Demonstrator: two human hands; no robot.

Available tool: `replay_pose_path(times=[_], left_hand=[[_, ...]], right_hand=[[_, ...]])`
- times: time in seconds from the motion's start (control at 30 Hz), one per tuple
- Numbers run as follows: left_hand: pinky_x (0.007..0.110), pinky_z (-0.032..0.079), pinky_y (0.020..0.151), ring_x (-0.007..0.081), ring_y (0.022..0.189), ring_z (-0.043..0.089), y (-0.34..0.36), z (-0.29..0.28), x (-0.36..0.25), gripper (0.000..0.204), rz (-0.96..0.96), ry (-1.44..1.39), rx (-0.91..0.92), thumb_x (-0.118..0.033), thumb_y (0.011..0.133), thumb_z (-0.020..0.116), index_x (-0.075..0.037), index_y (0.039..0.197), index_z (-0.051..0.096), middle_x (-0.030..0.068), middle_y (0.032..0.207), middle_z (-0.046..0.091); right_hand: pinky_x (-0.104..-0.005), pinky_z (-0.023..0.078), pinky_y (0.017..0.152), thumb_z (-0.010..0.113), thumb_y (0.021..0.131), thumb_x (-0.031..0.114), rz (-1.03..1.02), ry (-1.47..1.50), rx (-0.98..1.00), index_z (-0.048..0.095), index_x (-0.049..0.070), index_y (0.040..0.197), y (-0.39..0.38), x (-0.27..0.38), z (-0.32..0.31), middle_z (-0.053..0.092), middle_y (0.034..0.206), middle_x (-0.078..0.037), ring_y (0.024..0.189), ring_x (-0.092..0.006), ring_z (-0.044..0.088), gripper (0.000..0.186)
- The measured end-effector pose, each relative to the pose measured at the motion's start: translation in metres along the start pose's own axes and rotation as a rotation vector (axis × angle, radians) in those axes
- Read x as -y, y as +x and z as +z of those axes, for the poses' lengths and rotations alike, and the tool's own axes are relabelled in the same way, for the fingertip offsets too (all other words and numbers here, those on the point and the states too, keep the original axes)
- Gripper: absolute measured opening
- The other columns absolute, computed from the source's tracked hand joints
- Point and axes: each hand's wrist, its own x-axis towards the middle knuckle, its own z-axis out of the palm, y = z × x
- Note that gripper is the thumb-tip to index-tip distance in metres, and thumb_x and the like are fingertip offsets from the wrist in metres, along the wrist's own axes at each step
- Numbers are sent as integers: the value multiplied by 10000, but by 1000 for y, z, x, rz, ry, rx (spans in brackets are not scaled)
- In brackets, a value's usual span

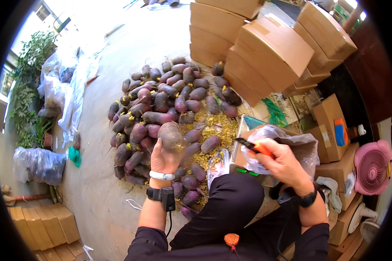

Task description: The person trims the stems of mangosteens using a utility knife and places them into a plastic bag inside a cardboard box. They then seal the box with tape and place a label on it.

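My left hand (163, 160) holds up a large, round-ended purple radish (170, 136) above a heap of similar radishes (161, 102) on the floor. Small yellow sprouts show on several of them. On the right, my right hand (284, 164) is closed around the orange handle of a hand tool (262, 150). Its dark, narrow tip points left toward the heap; whether it is a knife or a pair of clippers, I cannot tell. Below that hand stands a carton lined with a clear plastic bag (294, 141). Yellow trimmings (220, 126) are scattered between heap and carton.
Tall stacks of brown cartons (270, 52) rise at the back right. A pink fan (373, 167) stands at the far right beside more boxes. Plastic sheeting (69, 82), a wrapped bundle (40, 165) and leafy plants (28, 87) line the left. Flattened cartons (43, 226) lie at lower left.
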Motion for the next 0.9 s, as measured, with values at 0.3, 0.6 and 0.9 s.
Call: replay_pose_path(times=[0.3, 0.6, 0.9], left_hand=[[449, 309, 1107, 297, 1264, 465, 1, 62, 74, 589, -288, 210, 61, -353, 906, 592, -22, 1364, 426, 133, 1361, 502], [515, 360, 1085, 360, 1348, 372, -1, 62, 87, 677, -330, 326, 23, -476, 937, 506, -50, 1434, 338, 197, 1447, 394], [528, 314, 1109, 348, 1339, 387, -4, 69, 85, 659, -381, 349, 13, -456, 947, 498, -24, 1423, 350, 184, 1444, 405]], right_hand=[[-414, 480, 677, 630, 882, 248, -168, -218, 76, 604, 97, 1052, 0, -11, 3, 647, 887, -159, 814, -383, 607, 229], [-429, 470, 660, 626, 890, 282, -131, -166, 139, 613, 103, 1018, -4, -5, -5, 645, 847, -164, 795, -383, 606, 220], [-435, 470, 655, 613, 900, 280, -213, -241, 130, 614, 106, 983, -4, -10, -4, 642, 820, -157, 777, -379, 603, 193]])
